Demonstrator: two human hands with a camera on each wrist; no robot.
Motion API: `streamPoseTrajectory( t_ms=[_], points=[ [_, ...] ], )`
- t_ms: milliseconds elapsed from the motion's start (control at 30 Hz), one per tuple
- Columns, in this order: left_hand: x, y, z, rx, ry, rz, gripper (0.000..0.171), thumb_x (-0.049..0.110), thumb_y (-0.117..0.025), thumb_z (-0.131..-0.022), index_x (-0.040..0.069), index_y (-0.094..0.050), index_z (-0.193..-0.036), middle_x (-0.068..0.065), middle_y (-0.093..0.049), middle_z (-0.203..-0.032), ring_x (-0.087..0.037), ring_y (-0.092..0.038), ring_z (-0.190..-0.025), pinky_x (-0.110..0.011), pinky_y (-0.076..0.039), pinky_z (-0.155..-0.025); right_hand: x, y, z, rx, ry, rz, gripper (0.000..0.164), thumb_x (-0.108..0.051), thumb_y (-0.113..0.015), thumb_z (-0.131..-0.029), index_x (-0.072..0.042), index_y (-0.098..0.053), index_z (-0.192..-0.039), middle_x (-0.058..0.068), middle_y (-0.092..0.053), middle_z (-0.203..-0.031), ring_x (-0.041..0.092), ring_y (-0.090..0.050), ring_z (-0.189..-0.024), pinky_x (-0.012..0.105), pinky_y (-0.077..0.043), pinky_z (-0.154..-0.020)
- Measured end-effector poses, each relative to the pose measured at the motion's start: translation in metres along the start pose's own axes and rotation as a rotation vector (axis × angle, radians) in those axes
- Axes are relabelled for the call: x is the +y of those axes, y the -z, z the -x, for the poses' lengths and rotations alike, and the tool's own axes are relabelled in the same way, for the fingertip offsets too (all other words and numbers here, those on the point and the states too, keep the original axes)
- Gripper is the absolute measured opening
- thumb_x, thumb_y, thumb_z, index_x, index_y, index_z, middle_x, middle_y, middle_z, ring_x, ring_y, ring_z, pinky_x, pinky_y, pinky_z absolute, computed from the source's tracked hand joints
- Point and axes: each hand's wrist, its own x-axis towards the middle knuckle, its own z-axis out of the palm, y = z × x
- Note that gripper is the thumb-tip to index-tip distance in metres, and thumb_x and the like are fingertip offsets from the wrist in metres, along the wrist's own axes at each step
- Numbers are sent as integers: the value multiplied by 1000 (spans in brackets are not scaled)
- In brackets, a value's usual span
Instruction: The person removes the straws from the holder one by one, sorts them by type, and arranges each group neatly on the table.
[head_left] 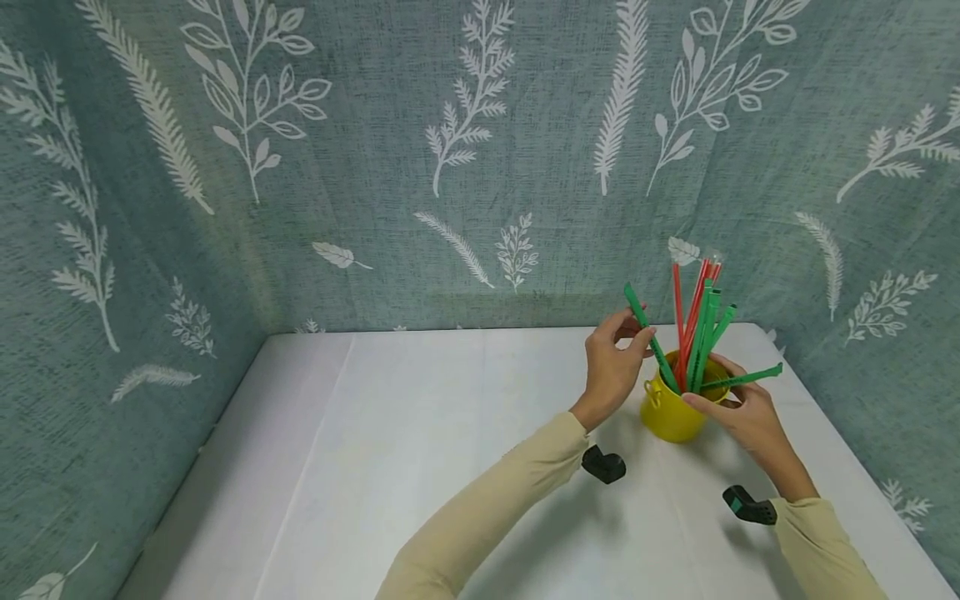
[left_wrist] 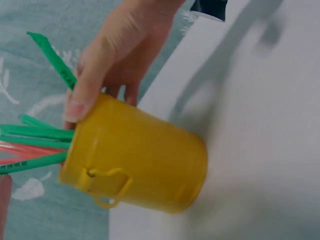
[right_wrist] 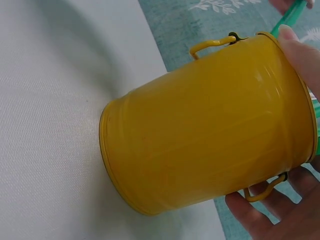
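Note:
A small yellow metal bucket [head_left: 672,418] stands on the white table, with several green straws [head_left: 703,337] and red straws [head_left: 678,308] leaning out of its top. My left hand [head_left: 613,364] pinches a green straw [head_left: 660,354] between thumb and fingers at the bucket's left; its lower end is inside the rim. My right hand [head_left: 753,417] holds the bucket from the right, thumb at the rim and fingers around the far side. Under that hand another green straw [head_left: 757,375] sticks out low to the right. In the right wrist view the bucket's side handle [right_wrist: 267,189] lies against the fingers.
The white table [head_left: 420,450] reaches back to a teal leaf-patterned cloth [head_left: 390,242] that hangs behind and on both sides. The bucket is near the table's back right corner. Black devices [head_left: 603,465] are worn at the wrists.

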Motion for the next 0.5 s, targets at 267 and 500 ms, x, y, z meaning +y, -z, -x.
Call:
streamPoseTrajectory(
  t_ms=[267,500],
  points=[
    [16,13,0,-14,-38,51,30,4,-53,-87,3,-52,-117,-20,-52,-91,-30,-57,-85,-31,-54,-63,18,-3,-8,-3,-30,23,73,-38,-66,-76,-36,-25,-137,2,-35,-137,32,-38,-114,34,-45,-81],
    [25,27,3,-3,-97,69,26,1,-51,-87,-1,-51,-113,-19,-51,-97,-36,-56,-84,-33,-54,-63,11,-2,-4,2,-44,5,73,-36,-67,-76,-33,-27,-137,4,-35,-137,33,-37,-114,36,-45,-79]
  ],
)
